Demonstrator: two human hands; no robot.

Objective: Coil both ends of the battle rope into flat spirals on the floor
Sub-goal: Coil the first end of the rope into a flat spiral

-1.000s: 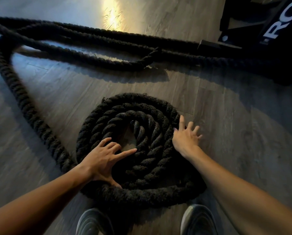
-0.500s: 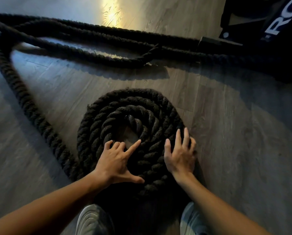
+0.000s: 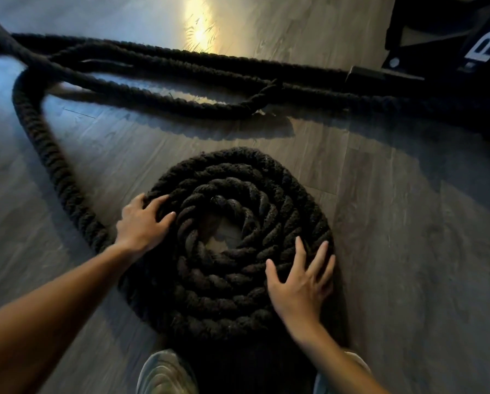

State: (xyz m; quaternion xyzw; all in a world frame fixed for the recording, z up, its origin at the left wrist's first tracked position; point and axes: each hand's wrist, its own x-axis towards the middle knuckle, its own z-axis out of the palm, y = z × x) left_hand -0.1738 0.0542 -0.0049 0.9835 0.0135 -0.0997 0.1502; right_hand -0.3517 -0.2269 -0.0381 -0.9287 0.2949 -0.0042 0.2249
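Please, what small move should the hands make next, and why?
Probably turn the spiral a little to draw in the loose rope. The left hand and the right hand lie flat on its outer turns, and much of it lies uncoiled at the left.

Upper left of frame: battle rope (image 3: pixel 39 132) runs out past the left edge. The strand there is blurred, so its twist is not readable.

Upper right: the rope's long runs pass into deep shadow under the black equipment (image 3: pixel 437 38); where they end cannot be told. The equipment is cut by the top and right edges, and its white lettering (image 3: pixel 485 46) is cut off after "RO".

Centre: near rim of the spiral (image 3: pixel 238 177) is lost in shadow. The place where the loose run meets the outer turn is hidden under the left hand (image 3: pixel 141 223). The right hand (image 3: pixel 300 280) covers part of the outer turns at lower right.

Bottom edge: left shoe (image 3: pixel 164 371) is cut off. Right shoe (image 3: pixel 322 383) is mostly hidden behind the right forearm (image 3: pixel 337 359).
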